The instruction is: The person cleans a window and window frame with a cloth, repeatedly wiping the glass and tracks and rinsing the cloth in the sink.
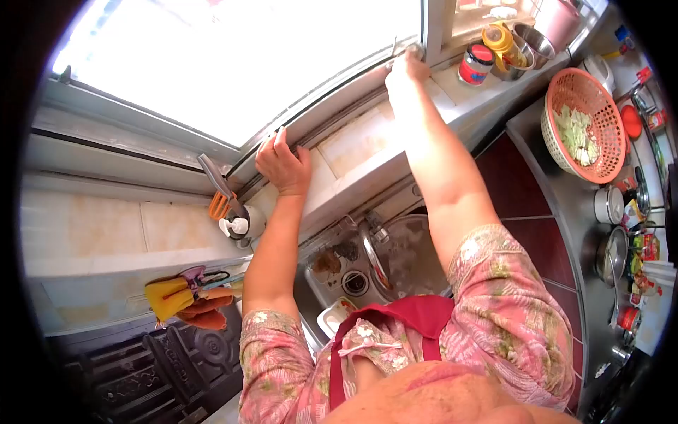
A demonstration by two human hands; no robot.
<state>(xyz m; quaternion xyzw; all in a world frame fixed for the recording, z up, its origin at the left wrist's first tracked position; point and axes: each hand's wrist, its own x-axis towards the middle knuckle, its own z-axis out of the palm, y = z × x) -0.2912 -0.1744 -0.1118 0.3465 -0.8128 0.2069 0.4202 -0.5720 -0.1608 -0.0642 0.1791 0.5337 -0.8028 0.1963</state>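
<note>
My left hand (284, 166) rests against the lower rail of the window frame (321, 106), its fingers on the rail and its thumb apart. Farther along, my right hand (408, 69) reaches to the corner of the frame. Its fingers are closed round something small and greyish, which I cannot make out. Bright light fills the window pane (233, 63). Below both hands runs the tiled sill (346, 152). Close to my right hand stands a red-lidded jar (477, 65).
Below me is a metal sink (332, 265) with a tap (373, 254). A pump bottle (239, 225) stands left on the sill, near cloths (173, 297) hanging lower. At right, a colander (590, 127) of chopped greens sits on the counter (565, 198). Metal bowls (533, 44) crowd the sill's far end.
</note>
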